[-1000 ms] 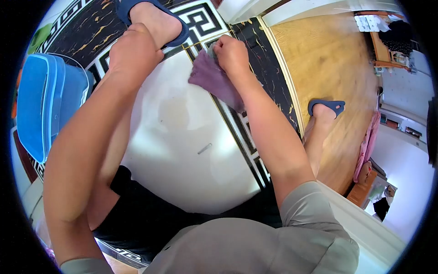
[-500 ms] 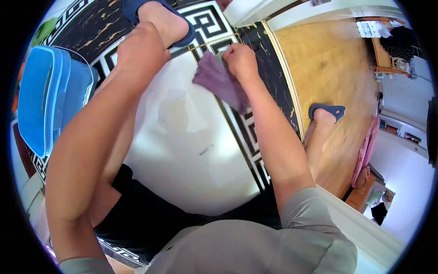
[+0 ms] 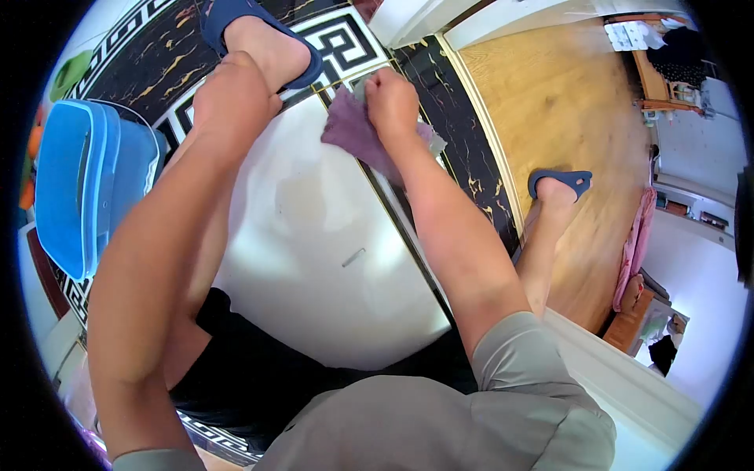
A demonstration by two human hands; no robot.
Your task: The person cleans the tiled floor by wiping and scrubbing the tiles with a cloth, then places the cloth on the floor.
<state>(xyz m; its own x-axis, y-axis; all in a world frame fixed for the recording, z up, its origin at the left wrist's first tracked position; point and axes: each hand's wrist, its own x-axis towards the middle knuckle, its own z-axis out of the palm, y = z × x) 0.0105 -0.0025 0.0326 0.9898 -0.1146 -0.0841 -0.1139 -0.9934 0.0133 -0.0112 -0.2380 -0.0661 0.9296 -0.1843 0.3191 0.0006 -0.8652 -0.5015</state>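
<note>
My right hand (image 3: 393, 102) is closed on a purple cloth (image 3: 349, 129), pressed to the floor along the patterned tile border. Part of the cloth spreads left of the hand, and a paler corner shows right of my wrist. My left hand (image 3: 234, 93) is wrapped around my left ankle, just above the foot in a dark blue slipper (image 3: 302, 59). Between my arms lies a glossy white floor tile (image 3: 290, 259), with a small thin greyish piece or mark (image 3: 353, 257) on it.
A blue bucket (image 3: 69, 188) with a wire handle stands at the left. A black marbled strip (image 3: 463, 133) and a pale threshold edge the wooden floor (image 3: 542, 102) at right, where my other slippered foot (image 3: 559, 187) rests. A green object (image 3: 72, 74) lies beyond the bucket.
My right hand has slid a little to the left along the border with the cloth, and a cloth corner now shows right of the wrist. My left hand keeps its hold; the view has shifted slightly.
</note>
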